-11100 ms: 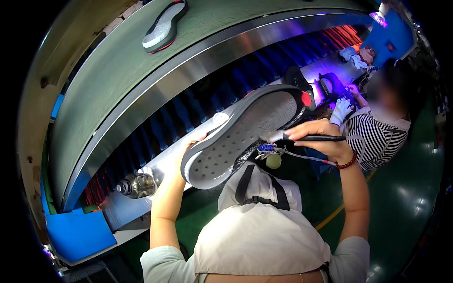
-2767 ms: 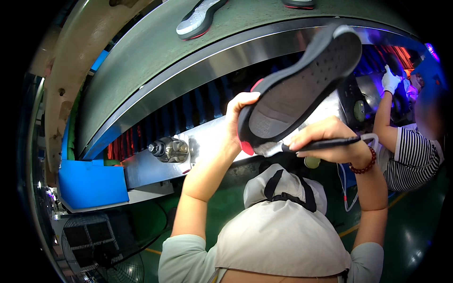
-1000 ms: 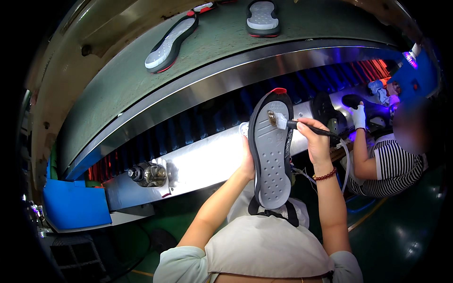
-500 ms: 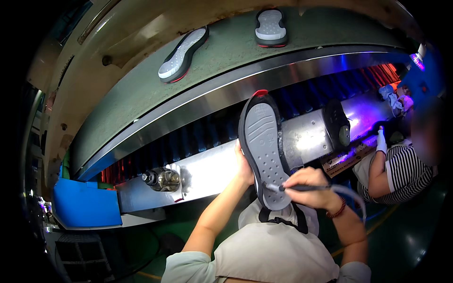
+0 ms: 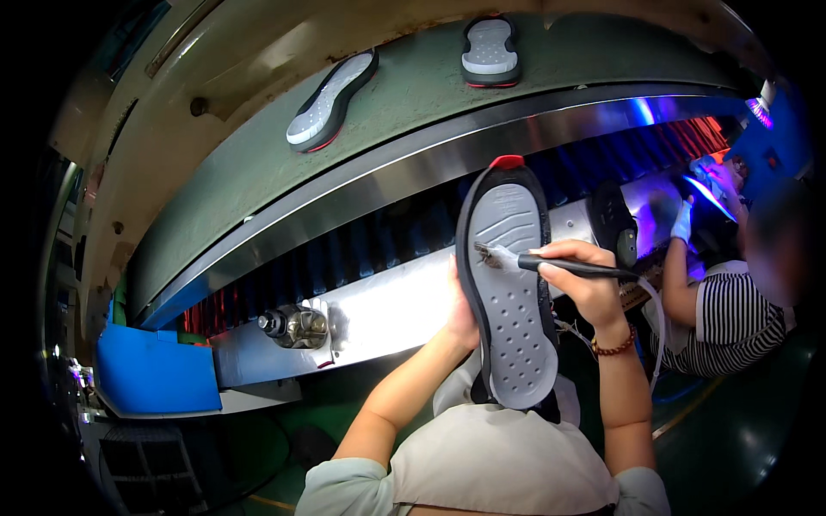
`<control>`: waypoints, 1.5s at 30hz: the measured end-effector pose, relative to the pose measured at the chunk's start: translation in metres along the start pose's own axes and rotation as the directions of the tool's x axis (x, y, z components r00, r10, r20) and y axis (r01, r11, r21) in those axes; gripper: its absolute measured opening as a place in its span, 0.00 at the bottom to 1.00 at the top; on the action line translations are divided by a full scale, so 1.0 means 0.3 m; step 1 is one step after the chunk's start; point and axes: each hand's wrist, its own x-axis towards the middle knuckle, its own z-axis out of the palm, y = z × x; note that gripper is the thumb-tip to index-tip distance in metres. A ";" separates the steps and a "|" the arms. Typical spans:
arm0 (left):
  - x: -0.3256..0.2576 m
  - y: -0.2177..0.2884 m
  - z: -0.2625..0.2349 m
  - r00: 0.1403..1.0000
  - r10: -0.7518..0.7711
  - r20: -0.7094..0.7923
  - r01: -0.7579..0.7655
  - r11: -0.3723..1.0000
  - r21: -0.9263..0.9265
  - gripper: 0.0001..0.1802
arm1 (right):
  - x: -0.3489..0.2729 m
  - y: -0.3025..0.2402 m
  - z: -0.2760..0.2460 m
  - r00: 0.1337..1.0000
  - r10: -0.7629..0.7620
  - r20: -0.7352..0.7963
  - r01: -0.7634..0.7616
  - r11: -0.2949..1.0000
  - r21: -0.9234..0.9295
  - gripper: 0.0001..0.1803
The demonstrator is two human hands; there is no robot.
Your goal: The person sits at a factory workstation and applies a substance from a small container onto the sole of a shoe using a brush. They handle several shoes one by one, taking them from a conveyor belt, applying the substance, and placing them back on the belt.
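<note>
My left hand (image 5: 463, 311) grips the left edge of a shoe sole (image 5: 520, 322), its fingers partly hidden beneath. The sole has a grey inner face with dimples, a black rim and a red tip pointing away from me. A brush (image 5: 568, 266) with a black handle and a clear hose is pinched in my right hand (image 5: 595, 297). Its dark bristles lie on the upper left part of the grey face, below some curved grooves.
Two more soles, one (image 5: 332, 101) at the left and one (image 5: 490, 53) farther right, lie on the green belt (image 5: 224, 185). A bottle (image 5: 295, 327) stands on the metal ledge (image 5: 396, 310). A dark shoe (image 5: 609, 222) lies at the right. Beside it sits a co-worker (image 5: 731, 318) in stripes.
The brush has moved up the sole, from near the bottom to the upper left. The sole has shifted right and turned more upright. The co-worker's hand has moved.
</note>
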 end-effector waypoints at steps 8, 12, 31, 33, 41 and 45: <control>0.018 -0.005 0.167 0.915 0.108 -0.388 -0.003 0.965 0.261 0.47 | -0.032 0.040 -0.032 0.992 -0.008 0.125 -0.024 0.969 0.248 0.09; 0.031 0.001 0.201 0.910 0.157 -0.384 -0.046 0.958 0.284 0.45 | -0.037 0.062 -0.023 0.944 -0.185 0.272 0.199 0.980 -0.024 0.10; 0.083 0.137 0.225 0.875 0.475 0.095 -0.482 0.837 0.258 0.46 | -0.110 0.064 -0.064 0.890 -0.215 0.402 0.206 0.976 0.066 0.09; 0.085 0.143 0.235 0.862 0.505 0.033 -0.484 0.803 0.348 0.47 | -0.123 0.071 -0.077 0.923 -0.163 0.349 0.080 0.967 0.242 0.09; 0.084 0.151 0.209 0.831 0.555 0.025 -0.532 0.783 0.322 0.44 | -0.126 0.154 -0.097 0.967 -0.102 0.235 0.019 0.943 0.333 0.10; 0.080 0.143 0.155 0.753 0.651 -0.097 -0.606 0.744 0.281 0.40 | -0.130 0.213 -0.091 0.991 0.093 0.093 -0.129 0.819 0.558 0.11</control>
